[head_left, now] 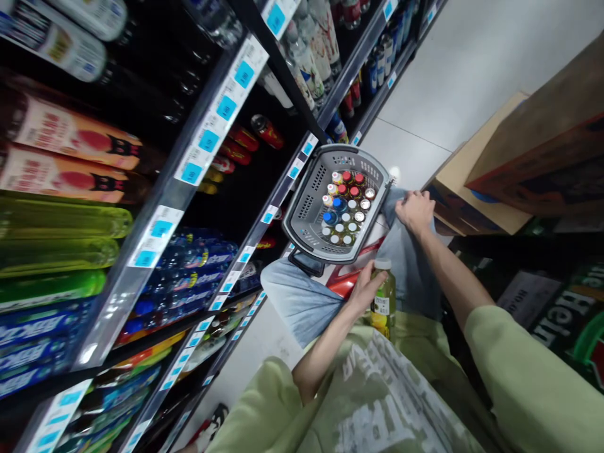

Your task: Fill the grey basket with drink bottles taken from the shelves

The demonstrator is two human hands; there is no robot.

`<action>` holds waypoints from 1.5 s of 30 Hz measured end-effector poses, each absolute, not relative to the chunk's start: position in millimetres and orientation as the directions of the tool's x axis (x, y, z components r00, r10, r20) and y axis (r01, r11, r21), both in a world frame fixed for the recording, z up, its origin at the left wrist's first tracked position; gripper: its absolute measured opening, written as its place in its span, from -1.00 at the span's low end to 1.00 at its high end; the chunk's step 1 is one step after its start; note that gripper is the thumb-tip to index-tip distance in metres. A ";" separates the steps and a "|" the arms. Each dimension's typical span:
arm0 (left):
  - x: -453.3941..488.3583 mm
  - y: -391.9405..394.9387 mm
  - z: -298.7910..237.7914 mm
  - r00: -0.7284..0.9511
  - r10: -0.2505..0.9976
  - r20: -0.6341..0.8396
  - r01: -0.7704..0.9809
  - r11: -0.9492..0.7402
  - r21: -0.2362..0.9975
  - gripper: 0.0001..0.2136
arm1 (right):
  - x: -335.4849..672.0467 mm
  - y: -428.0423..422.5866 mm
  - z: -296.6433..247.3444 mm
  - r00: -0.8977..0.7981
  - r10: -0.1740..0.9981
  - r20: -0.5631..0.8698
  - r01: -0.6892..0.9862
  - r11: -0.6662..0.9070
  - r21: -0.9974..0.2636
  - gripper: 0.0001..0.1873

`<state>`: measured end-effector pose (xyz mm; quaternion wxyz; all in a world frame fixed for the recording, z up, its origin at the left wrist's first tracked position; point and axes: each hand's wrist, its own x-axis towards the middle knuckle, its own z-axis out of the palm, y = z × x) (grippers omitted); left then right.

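Note:
My left hand (364,288) is closed around a bottle of yellow-green drink (383,299) with a white cap, held upright close to my shirt. My right hand (416,211) rests on my bent knee beside a cardboard box, fingers loosely bent over the denim and nothing seen in them. In front of my legs stands a grey shopping basket (302,220) with perforated walls. Grouped toward its right side are several bottles (346,218) with white, red and blue caps, and several cans (365,204) with silver tops. The basket's dark handle lies folded at its near edge.
Shelves (207,119) of bottles and cans with blue price tags run along my left. Cardboard boxes (486,163) and dark green cartons (566,308) line my right. Between them stretches pale tiled floor (453,82). A red and white shape sits below the basket.

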<state>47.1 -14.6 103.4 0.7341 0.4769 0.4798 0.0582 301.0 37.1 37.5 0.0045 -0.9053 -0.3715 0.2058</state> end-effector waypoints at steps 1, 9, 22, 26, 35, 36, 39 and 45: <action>45.0 -13.1 102.3 0.517 0.539 -0.665 0.345 0.580 0.738 -0.72 | 300.4 36.7 38.2 0.642 0.674 -0.367 0.665 -0.727 -0.172 -0.43; 35.7 -9.2 108.1 0.433 0.532 -0.727 0.161 0.748 0.644 -0.60 | 295.7 34.1 38.0 0.654 0.672 -0.347 0.648 -0.734 -0.201 -0.44; 36.4 -8.9 110.3 0.360 0.571 -0.738 0.150 0.745 0.650 -0.63 | 293.9 32.8 43.3 0.642 0.686 -0.342 0.663 -0.721 -0.202 -0.46; 36.5 -9.1 106.5 0.350 0.566 -0.747 0.119 0.764 0.634 -0.62 | 294.0 33.3 44.4 0.637 0.682 -0.359 0.659 -0.724 -0.206 -0.46; 27.6 -7.6 106.1 0.432 0.531 -0.729 -0.115 0.834 0.540 -0.51 | 292.6 33.9 51.1 0.631 0.673 -0.386 0.678 -0.720 -0.147 -0.42; 25.5 -7.1 106.1 0.456 0.523 -0.720 -0.134 0.840 0.525 -0.52 | 292.5 33.8 51.5 0.632 0.673 -0.385 0.679 -0.720 -0.144 -0.42; 19.4 -5.6 104.9 0.502 0.505 -0.702 -0.164 0.852 0.497 -0.53 | 292.5 33.6 51.4 0.633 0.678 -0.374 0.683 -0.716 -0.141 -0.41; 10.3 0.3 103.2 0.472 0.502 -0.725 -0.120 0.851 0.512 -0.44 | 292.0 33.9 50.5 0.639 0.668 -0.380 0.680 -0.722 -0.125 -0.40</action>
